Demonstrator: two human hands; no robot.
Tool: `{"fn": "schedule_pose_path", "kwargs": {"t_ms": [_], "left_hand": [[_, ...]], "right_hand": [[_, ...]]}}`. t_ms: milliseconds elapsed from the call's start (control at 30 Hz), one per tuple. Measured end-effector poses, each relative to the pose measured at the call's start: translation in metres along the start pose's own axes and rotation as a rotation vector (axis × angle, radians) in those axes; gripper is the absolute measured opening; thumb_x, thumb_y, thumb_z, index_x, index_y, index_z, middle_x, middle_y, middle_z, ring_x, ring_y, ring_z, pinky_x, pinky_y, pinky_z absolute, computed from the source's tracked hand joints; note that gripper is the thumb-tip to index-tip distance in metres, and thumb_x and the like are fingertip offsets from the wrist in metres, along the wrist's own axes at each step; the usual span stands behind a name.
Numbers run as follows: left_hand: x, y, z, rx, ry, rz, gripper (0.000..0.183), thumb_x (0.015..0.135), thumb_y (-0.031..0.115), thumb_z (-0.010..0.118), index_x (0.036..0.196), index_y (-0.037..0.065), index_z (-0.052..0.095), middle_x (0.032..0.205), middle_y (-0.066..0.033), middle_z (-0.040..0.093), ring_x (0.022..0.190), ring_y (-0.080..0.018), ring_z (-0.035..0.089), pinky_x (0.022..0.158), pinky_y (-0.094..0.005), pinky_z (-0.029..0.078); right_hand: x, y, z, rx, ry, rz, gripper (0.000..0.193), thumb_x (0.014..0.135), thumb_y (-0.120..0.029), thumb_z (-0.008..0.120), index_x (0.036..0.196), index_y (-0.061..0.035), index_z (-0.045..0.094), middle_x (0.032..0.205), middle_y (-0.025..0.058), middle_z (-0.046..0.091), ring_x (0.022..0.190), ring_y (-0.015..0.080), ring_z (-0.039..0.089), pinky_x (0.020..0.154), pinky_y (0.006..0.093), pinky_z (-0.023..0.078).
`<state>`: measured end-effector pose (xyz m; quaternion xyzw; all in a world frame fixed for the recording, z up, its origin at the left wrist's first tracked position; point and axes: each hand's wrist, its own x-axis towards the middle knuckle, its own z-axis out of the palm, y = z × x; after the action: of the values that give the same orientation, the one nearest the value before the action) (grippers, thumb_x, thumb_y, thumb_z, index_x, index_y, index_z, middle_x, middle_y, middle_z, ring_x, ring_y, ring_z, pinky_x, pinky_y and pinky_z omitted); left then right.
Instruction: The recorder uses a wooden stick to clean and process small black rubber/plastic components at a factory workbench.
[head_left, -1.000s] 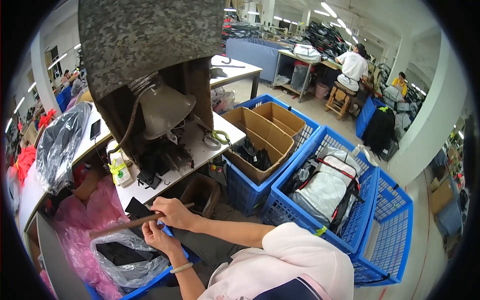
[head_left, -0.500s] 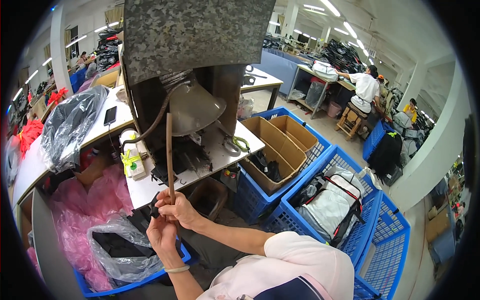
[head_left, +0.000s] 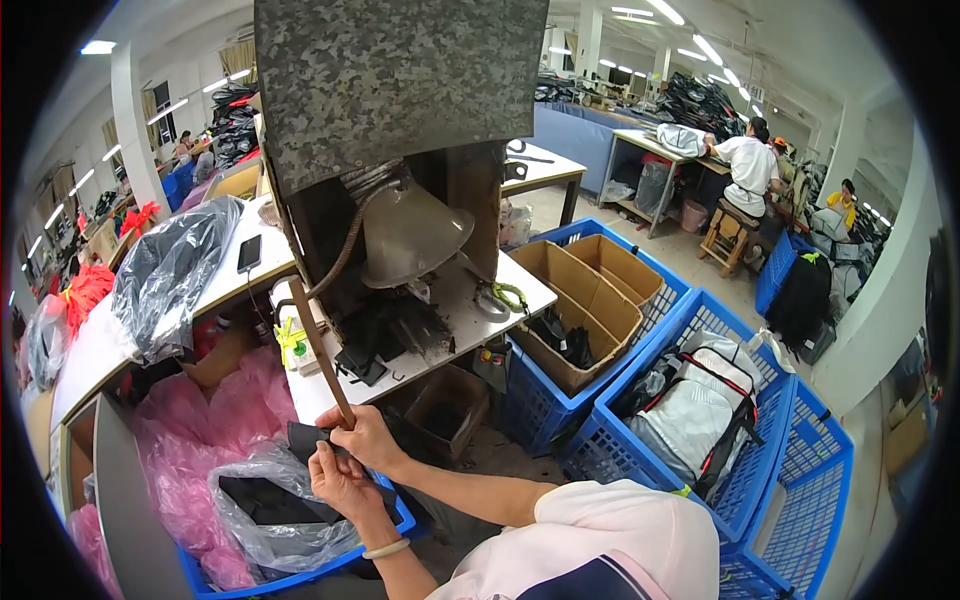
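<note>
Your right hand [head_left: 368,437] and left hand [head_left: 340,482] pinched the brown strap [head_left: 318,350] upright near the press machine [head_left: 400,250], where a loose grip could have let it slip.

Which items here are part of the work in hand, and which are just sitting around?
In hand:
right hand gripping a brown strap
left hand on a black fabric piece
machine with metal lamp shade just ahead

Lying about:
phone on the white table
scissors
cardboard boxes
blue crates
pink plastic bags
</note>
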<state>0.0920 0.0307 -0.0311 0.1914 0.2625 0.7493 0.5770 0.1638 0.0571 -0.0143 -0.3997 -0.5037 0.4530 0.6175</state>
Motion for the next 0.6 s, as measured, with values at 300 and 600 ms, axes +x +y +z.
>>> {"fn": "schedule_pose_path", "kwargs": {"t_ms": [300,600], "left_hand": [[-0.005,0.053,-0.021,-0.191,-0.156,-0.223,0.023,0.096,0.017,0.049,0.074,0.009,0.046,0.052,0.0053,0.034,0.037,-0.0043,0.03,0.032,-0.0191,0.024],[-0.021,0.048,0.009,0.219,-0.09,0.083,0.013,0.09,0.011,0.057,0.096,0.0,0.055,0.069,-0.0044,0.059,0.054,-0.0096,0.055,0.044,-0.0196,0.04]], "right_hand": [[-0.017,-0.011,-0.006,0.924,-0.477,0.541,0.032,0.068,0.008,0.058,0.099,0.0003,0.061,0.079,0.0021,0.058,0.043,0.0036,0.038,0.037,0.0164,0.027],[-0.005,-0.059,-0.014,0.221,-0.35,0.317,0.035,0.072,0.0,0.068,0.106,0.0013,0.061,0.081,0.0036,0.061,0.056,0.0044,0.049,0.046,0.0178,0.035]]}}
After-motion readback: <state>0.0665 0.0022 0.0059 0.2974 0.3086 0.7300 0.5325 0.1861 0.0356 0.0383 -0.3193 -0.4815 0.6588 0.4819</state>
